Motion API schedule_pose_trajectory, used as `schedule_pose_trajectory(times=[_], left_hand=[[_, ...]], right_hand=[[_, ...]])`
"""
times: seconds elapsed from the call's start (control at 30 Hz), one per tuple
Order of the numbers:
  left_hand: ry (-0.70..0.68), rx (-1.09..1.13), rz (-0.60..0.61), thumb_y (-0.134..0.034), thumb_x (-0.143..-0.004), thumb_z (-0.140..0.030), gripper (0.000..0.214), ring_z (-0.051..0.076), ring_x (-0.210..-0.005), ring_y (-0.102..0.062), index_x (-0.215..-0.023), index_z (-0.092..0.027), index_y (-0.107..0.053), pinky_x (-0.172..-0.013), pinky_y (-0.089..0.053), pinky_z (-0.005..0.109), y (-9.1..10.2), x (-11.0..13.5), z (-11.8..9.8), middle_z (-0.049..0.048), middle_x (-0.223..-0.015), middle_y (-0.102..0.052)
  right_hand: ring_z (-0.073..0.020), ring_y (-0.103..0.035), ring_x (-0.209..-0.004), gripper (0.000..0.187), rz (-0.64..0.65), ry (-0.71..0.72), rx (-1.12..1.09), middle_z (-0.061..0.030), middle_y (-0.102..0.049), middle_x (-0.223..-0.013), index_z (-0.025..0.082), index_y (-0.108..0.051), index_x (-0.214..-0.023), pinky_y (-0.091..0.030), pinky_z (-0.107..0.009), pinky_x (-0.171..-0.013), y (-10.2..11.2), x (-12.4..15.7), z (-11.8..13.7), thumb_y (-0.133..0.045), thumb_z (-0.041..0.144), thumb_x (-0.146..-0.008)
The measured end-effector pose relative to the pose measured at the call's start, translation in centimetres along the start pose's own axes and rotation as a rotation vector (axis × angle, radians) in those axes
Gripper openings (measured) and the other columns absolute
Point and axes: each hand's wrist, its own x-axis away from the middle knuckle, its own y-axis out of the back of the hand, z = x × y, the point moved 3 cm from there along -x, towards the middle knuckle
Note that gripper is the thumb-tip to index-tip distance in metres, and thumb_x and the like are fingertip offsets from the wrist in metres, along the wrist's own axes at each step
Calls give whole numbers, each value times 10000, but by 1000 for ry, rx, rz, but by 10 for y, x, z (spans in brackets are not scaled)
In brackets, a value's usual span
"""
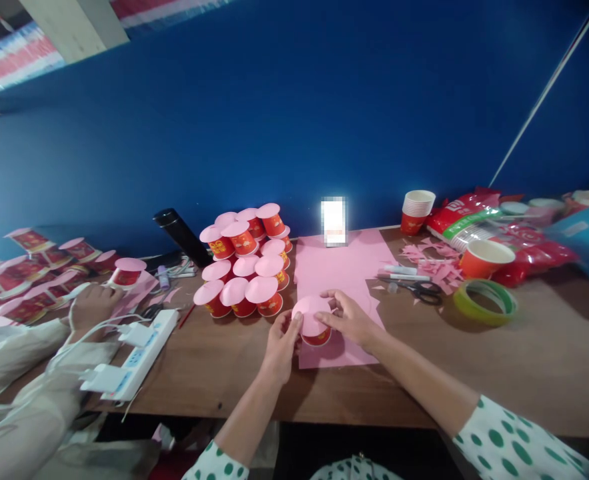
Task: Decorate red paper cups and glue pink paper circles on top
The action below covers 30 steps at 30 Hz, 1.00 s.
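In front of me a red paper cup [317, 339] stands upside down on pink paper sheets [341, 267]. A pink paper disc [311, 315] lies over its upturned base. My left hand [281, 343] grips the disc's left edge, thumb on top, its other fingers partly hidden beside the cup. From the right, my right hand [348, 319] holds the disc's opposite edge between thumb and fingers. Just left of my hands, several red cups capped with pink discs [261, 290] are grouped in rows, some stacked higher at the back.
Scissors [427, 292], markers [399, 273], pink scraps [444, 270], green-yellow tape [484, 303] and an upright cup [484, 260] lie to the right. Stacked cups [417, 212] stand behind. Leftward are a power strip [144, 360], a black flask [181, 233] and another person's hand [94, 307].
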Motion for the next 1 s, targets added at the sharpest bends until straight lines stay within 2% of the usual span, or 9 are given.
schedule_pose_trajectory(times=[0.2,0.47,0.6,0.67,0.73,0.83,0.9,1.0], left_hand=[[9,-18,2,-648,-706,-533,472,19,-417,-346,-981,-170,-528,-378,-264,132,-1,1,-2,-83,-564,-437],[8,-13,2,-646,-705,-541,469,24,-430,-358,-969,-172,-525,-384,-272,132,0,1,-1,-78,-577,-441],[-17,-27,1,-599,-736,-559,480,24,-420,-349,-1005,-170,-518,-382,-278,141,2,2,-1,-68,-605,-453],[-76,-63,-26,-606,-737,-543,486,34,-453,-390,-1036,-170,-516,-395,-304,146,4,3,-2,-52,-654,-473],[-182,-113,-90,-644,-723,-501,529,63,-553,-484,-1115,-183,-485,-464,-390,164,6,5,-4,-23,-754,-510],[-307,-136,-141,-702,-692,-425,675,151,-879,-583,-1246,-202,-386,-728,-495,250,5,7,-7,61,-1031,-541],[-309,-121,-115,-719,-680,-393,733,199,-1057,-546,-1283,-197,-352,-876,-464,304,1,8,-7,107,-1182,-505],[-261,-81,-64,-726,-675,-381,759,229,-1107,-535,-1298,-179,-342,-944,-431,346,-7,8,-6,130,-1216,-510]], right_hand=[[-119,-545,-719,595,28,4,-10,-18,-502,-922,183,-440,-1162,-481,-272,-649,-3,2,1,-711,407,-682],[-133,-547,-743,612,27,10,40,-32,-510,-950,192,-450,-1174,-491,-285,-664,-4,1,1,-722,412,-673],[-140,-546,-739,521,13,-25,51,-32,-531,-906,183,-472,-1173,-475,-286,-657,0,-1,-3,-636,449,-756],[-137,-535,-727,462,-16,-28,69,-24,-535,-868,178,-490,-1158,-460,-281,-656,3,-2,-5,-586,447,-795],[-137,-528,-734,437,-23,-32,72,-18,-538,-851,177,-497,-1150,-451,-278,-666,4,-3,-6,-574,433,-804],[-141,-532,-755,451,-12,-49,52,-17,-542,-852,175,-502,-1148,-447,-274,-677,3,-3,-6,-591,429,-785],[-140,-532,-749,458,-16,-60,40,-12,-538,-843,175,-508,-1142,-446,-270,-671,2,-3,-5,-600,431,-774],[-136,-528,-724,459,-21,-62,35,-4,-530,-818,171,-511,-1131,-447,-269,-656,0,-2,-3,-614,422,-761]])
